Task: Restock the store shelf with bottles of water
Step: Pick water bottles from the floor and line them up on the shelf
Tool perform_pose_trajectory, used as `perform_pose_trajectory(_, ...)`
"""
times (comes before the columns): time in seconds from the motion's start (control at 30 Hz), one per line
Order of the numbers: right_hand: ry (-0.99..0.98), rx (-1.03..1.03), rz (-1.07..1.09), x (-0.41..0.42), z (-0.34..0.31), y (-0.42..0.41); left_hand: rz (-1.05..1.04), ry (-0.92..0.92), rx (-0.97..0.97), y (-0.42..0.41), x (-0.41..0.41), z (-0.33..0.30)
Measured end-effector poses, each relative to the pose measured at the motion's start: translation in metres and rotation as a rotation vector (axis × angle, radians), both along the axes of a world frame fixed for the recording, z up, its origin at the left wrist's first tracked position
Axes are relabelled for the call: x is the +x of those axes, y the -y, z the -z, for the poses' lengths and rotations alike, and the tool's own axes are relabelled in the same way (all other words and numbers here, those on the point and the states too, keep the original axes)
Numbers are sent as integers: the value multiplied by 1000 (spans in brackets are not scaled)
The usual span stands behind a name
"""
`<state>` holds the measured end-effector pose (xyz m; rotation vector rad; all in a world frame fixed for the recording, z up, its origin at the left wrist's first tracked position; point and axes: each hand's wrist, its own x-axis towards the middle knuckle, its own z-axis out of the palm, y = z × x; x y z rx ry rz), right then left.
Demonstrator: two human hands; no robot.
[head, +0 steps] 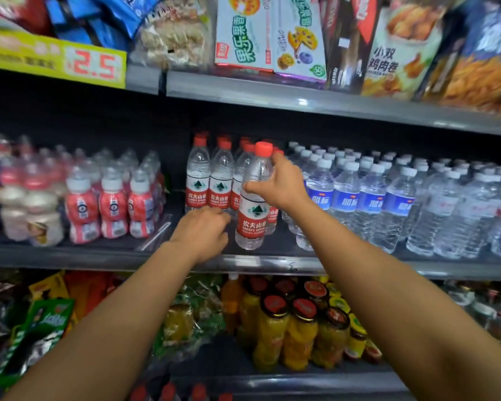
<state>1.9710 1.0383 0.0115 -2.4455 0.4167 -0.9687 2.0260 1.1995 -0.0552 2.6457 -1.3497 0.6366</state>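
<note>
You are setting a water bottle [253, 198] down near the front edge of the middle shelf [99, 256], just ahead of the red-capped row [211, 178]. Your right hand [278, 183] is gripping its upper body; your left hand [203, 230], fingers loosely curled and empty, is resting beside its base. The next move probably calls for sliding it back into line. The rear rows are blurring into shadow.

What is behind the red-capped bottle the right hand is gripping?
Behind the gripped bottle held by the right hand stand more red-capped bottles in rows. How deep the rows run is hidden, and one bottle directly behind is mostly covered.
</note>
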Motion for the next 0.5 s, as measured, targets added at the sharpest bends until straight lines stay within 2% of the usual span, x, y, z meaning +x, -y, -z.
perform_pose_trajectory(0.2,-51,1,47,60,-4,13,-19,-5,18,7,40,10)
perform_pose_trajectory(0.5,-172,-41,144,104,2,17,6,-40,38,20,72,35)
